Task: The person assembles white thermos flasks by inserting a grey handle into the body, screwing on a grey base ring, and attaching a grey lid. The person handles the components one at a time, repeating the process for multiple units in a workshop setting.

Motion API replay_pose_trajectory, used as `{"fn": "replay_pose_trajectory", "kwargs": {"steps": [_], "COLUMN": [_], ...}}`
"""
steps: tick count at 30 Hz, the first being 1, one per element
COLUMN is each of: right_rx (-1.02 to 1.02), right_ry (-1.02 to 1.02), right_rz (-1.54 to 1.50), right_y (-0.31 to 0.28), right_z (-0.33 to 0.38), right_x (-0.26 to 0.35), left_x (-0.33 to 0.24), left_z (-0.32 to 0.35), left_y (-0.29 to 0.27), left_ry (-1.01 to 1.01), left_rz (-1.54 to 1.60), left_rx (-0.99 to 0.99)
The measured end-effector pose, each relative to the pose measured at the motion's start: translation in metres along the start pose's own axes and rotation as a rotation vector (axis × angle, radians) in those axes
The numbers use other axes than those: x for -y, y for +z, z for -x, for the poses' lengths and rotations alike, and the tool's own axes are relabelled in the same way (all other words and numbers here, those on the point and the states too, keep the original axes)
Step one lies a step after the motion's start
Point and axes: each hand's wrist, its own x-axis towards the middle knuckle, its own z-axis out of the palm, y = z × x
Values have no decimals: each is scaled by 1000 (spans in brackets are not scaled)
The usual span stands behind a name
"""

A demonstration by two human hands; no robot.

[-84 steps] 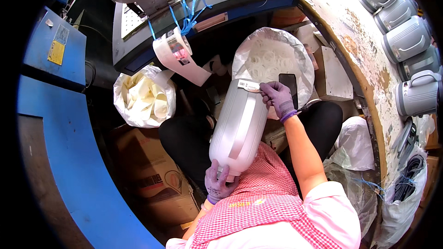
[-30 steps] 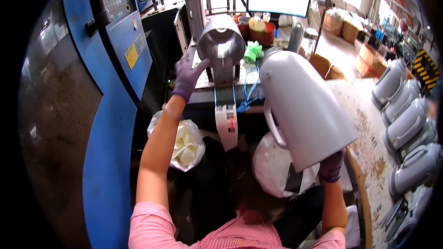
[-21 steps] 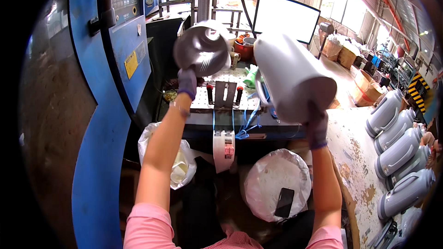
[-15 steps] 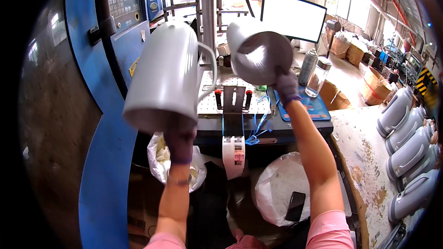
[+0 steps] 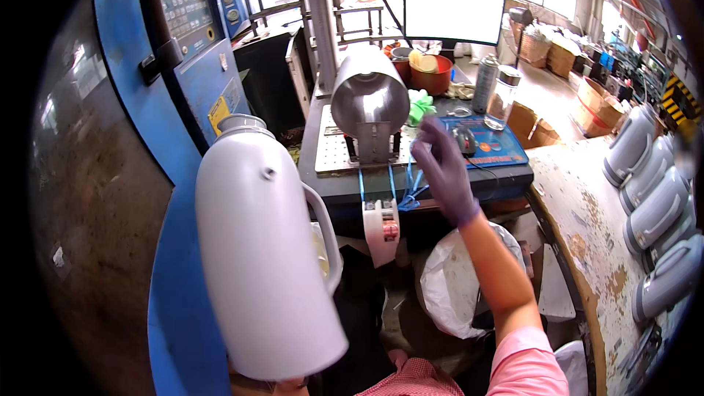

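A light grey thermos jug shell (image 5: 260,249) with a side handle and a narrow neck stands tilted at the left, close to me. My left hand is hidden behind its lower end, where only a bit of wrist shows; it holds the shell up. A second grey shell (image 5: 370,66) lies on the metal fixture (image 5: 375,145) at the workbench, its open end facing me and its inside shiny. My right hand (image 5: 445,172), in a purple glove, is raised just right of the fixture. Its fingers are apart and nothing is in them.
Several grey jugs (image 5: 656,205) lie along the worn bench at the right. A blue mat (image 5: 506,148), a clear bottle (image 5: 502,99) and a spray can (image 5: 485,81) are beyond my right hand. A blue machine (image 5: 180,198) borders the left; a white bag (image 5: 447,286) sits below.
My right hand has let go of the second shell, which now rests on the fixture, and has moved lower. The left shell has come down and nearer, its neck now showing.
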Motion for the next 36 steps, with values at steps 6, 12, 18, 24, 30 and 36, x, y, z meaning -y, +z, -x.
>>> {"fn": "replay_pose_trajectory", "kwargs": {"steps": [6,12,18,24,30,36], "right_rx": [290,460,155,-755,-986,-810], "right_ry": [399,380,282,274,732,1119], "right_rz": [-784,-307,396,1497,1860,1630], "right_y": [-51,-75,-179,-406,-557,-547], "right_z": [191,280,347,495,598,569], "right_x": [35,90,146,199,208,168], "left_x": [-67,-106,-166,-175,-175,-203], "left_z": [-37,-108,-82,-51,-69,-60], "left_y": [-27,-16,-17,-36,-28,-20], "left_ry": [207,156,238,393,501,593], "left_rz": [857,1346,1080,993,843,722], "left_rx": [727,581,597,81,222,246]}}
